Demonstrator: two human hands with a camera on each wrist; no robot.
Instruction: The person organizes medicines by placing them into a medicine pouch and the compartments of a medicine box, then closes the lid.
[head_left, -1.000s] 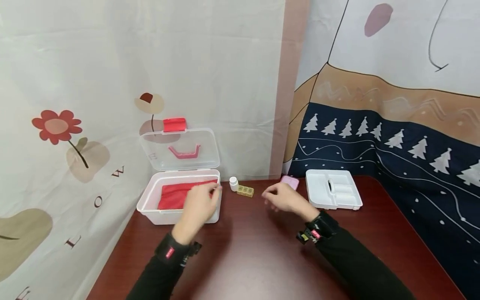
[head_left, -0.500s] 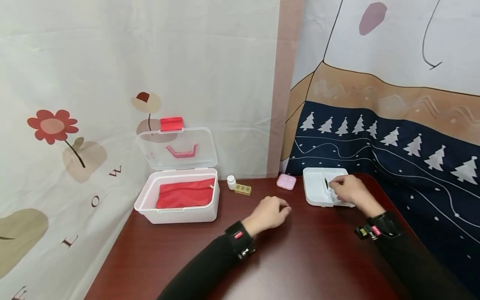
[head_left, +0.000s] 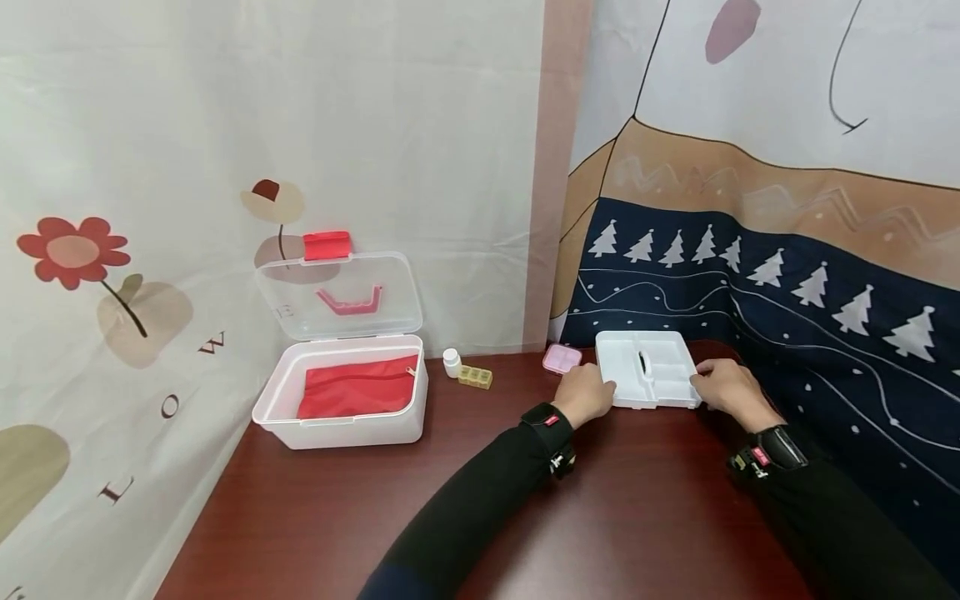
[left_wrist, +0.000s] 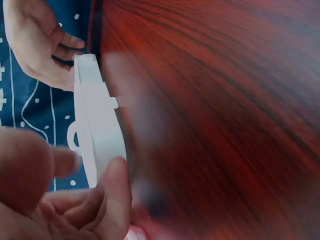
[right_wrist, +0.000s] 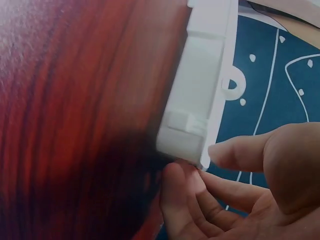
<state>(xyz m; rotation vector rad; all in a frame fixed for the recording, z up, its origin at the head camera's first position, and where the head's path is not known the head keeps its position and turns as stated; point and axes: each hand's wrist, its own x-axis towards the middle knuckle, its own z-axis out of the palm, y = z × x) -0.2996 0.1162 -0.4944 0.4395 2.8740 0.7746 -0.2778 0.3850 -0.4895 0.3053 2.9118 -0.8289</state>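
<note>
A white divided tray [head_left: 621,360] with a slot and several compartments lies at the back right of the table. My left hand [head_left: 583,395] holds its near left corner; in the left wrist view the fingers [left_wrist: 116,187] meet the outer wall of the tray [left_wrist: 102,120]. On the opposite side my right hand [head_left: 729,390] holds the near right corner. The right wrist view shows the thumb [right_wrist: 240,152] at the upper rim of the tray [right_wrist: 196,80], with the other fingers curled against its end and underside. Part of the tray's left side is hidden behind my left fingers.
Left of the tray are a pink pill case [head_left: 562,358], a yellow pill case [head_left: 476,377] and a small white bottle [head_left: 452,363]. A white box [head_left: 360,432] stands at the left, its clear lid [head_left: 300,292] raised, a red zip pouch [head_left: 356,387] inside.
My left hand has moved right from over the white box to the tray's left corner. My right hand went from near the pink case to above the tray, then to its right corner.
</note>
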